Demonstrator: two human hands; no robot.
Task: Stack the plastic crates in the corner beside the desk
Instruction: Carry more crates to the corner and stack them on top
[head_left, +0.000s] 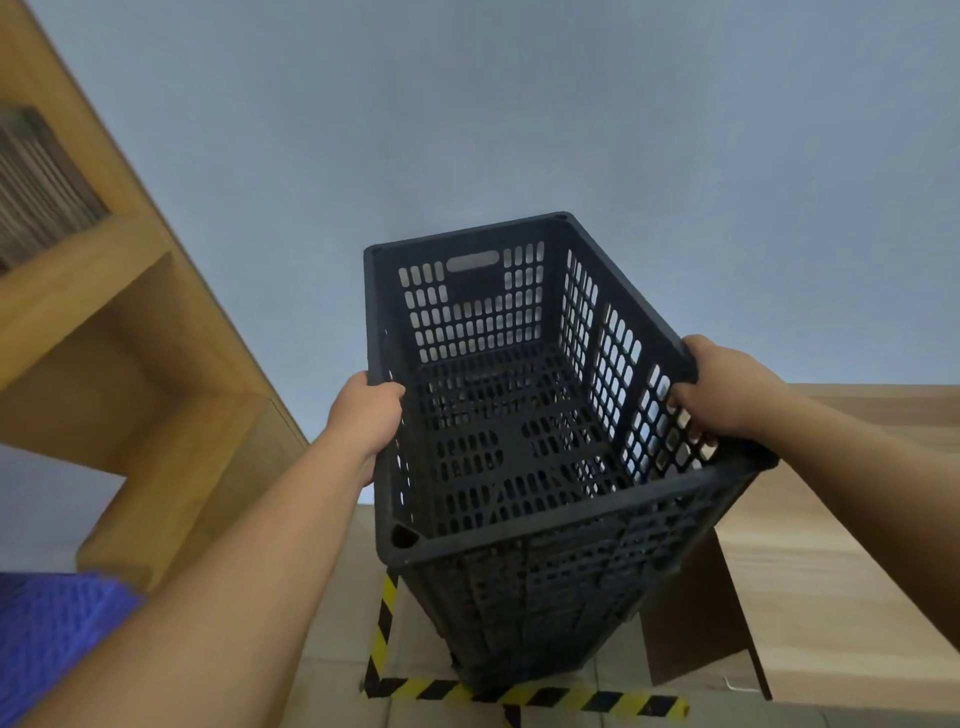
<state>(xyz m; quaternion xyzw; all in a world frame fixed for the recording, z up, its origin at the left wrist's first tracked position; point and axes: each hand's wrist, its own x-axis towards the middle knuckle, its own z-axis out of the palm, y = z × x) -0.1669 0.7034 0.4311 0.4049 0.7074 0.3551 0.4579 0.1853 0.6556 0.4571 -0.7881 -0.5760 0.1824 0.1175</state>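
Blue crate (47, 639) low at near left of the black crate (524, 431). Yellow-black tape (524, 693) on floor just under its near end. Left hand (366, 410) closed over black crate's left rim, right hand (727, 389) closed over right rim, fingers through side slots. Tabletop (841, 545) to its right, wooden shelving (130, 322) left, wall (467, 104) beyond

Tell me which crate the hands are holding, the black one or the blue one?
The black crate: left hand and right hand grip its long rims. The blue crate lies untouched at lower left.
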